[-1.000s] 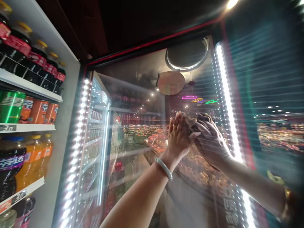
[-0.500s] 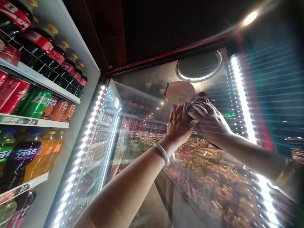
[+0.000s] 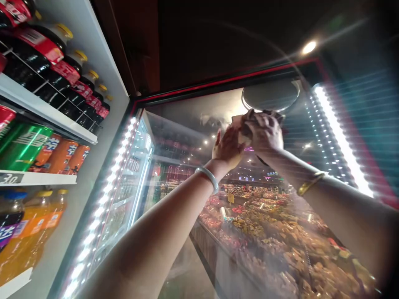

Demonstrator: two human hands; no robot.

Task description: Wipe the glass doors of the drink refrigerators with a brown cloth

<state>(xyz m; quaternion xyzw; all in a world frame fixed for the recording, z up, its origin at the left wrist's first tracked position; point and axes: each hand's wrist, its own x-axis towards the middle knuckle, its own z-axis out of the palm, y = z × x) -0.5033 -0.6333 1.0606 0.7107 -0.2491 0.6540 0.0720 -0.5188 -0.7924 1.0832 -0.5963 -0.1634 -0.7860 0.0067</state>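
Bottles [image 3: 67, 72] and cans [image 3: 51, 153] fill the shelves [image 3: 56, 178] to our left, beside a glass door [image 3: 177, 143] with bright light strips [image 3: 343, 141]. High on the glass, our right hand [image 3: 267, 135] bends its fingers over a bunched dark cloth [image 3: 247, 128], holding it there, while our left hand [image 3: 229, 146] lies open just beside it.

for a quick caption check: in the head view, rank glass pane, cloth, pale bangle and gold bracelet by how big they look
1. Glass pane: largest by far.
2. Cloth: next, though partly covered.
3. Pale bangle and gold bracelet: too alike in size to rank.
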